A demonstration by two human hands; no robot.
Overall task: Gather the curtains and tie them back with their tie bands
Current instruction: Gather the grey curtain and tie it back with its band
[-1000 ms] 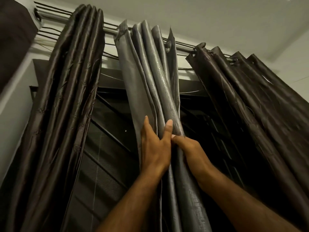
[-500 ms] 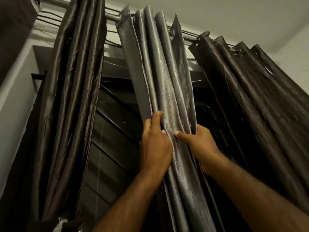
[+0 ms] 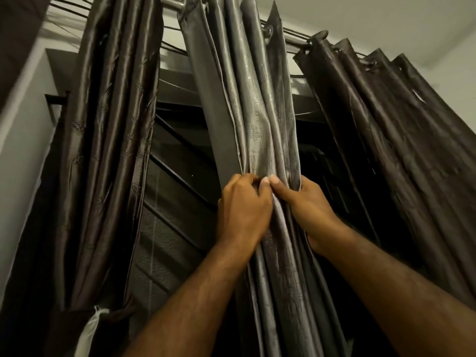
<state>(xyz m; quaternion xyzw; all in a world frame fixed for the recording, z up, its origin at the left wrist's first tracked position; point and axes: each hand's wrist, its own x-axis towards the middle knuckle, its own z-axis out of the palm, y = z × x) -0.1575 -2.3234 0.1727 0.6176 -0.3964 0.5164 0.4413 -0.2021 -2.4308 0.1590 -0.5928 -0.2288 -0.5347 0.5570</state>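
Observation:
A shiny grey curtain hangs in folds from the rod at the centre. My left hand grips its left folds, fingers curled round the fabric. My right hand grips the right folds, thumb on the front and touching my left thumb. Together they squeeze the curtain into a narrow bundle. A dark brown curtain hangs bunched on the left, with a pale tie band round it near the bottom. Another dark brown curtain hangs loose in pleats on the right.
A metal curtain rod runs across the top below the ceiling. Behind the curtains is a dark window with a mesh screen and diagonal bars. A pale wall stands at the left.
Both hands have closed round the grey curtain, pressing its folds together. The view has tilted down, so the rod sits higher in frame and the left curtain's tie band shows.

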